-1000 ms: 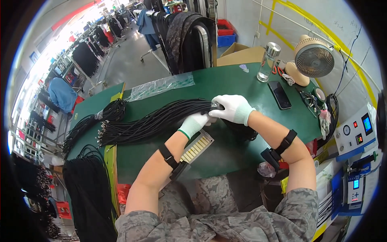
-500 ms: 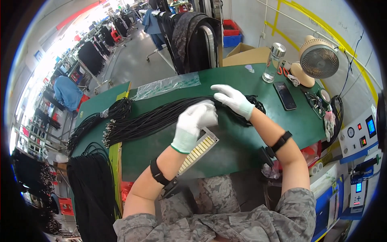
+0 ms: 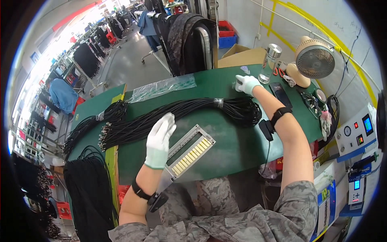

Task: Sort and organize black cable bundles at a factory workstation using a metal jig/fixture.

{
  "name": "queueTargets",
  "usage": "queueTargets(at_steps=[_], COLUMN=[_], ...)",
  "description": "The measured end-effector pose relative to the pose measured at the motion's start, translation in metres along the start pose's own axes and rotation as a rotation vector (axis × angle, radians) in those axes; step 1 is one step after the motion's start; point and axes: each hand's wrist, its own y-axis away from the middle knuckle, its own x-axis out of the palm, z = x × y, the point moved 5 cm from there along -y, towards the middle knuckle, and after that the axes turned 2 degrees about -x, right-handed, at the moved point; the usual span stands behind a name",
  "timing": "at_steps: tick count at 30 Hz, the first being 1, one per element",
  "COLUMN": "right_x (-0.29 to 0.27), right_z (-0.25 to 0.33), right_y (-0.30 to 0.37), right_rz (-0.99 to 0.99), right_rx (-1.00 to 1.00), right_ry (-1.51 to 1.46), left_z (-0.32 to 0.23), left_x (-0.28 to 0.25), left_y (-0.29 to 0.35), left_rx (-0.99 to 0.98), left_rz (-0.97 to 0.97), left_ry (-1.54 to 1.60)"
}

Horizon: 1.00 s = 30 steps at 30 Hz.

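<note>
Green bench [image 3: 225,145] is crossed by a taped bundle of black cords [image 3: 181,111], laid out straight. Left hand [image 3: 159,141] is held flat and empty above it; right hand [image 3: 246,84] is closed on something small — unidentifiable — beside a glass bottle [image 3: 269,63].

Bright, even indoor light falls on the green table [image 3: 225,141], with only soft shadows under the hands. Far left of the left hand [image 3: 159,139] the aisle is washed out by glare. Fisheye bending curves straight edges toward the dark, vignetted rim
</note>
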Motion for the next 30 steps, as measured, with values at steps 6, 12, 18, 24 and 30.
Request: queueTargets(at_steps=[6, 12, 18, 24, 30], right_x=[-0.024, -0.005, -0.199, -0.261, -0.248], right_z=[0.096, 0.094, 0.178, 0.169, 0.178], right_y=[0.021, 0.033, 0.1, 0.159, 0.146], right_rz=[-0.013, 0.32, 0.084, 0.047, 0.073], right_rx=[-0.393, -0.221, -0.375, -0.517, -0.417], right_ry=[-0.042, -0.164, -0.496, -0.487, -0.418], left_z=[-0.004, 0.023, -0.01, -0.027, -0.198], left_x=[-0.064, -0.026, -0.041, -0.113, -0.116], left_y=[0.049, 0.055, 0.022, 0.008, 0.018], left_rx=[-0.188, -0.672, -0.256, 0.056, 0.219], left_rz=[-0.077, -0.095, 0.319, 0.087, -0.049], left_ry=[0.134, 0.704, 0.891, 1.037, 0.752])
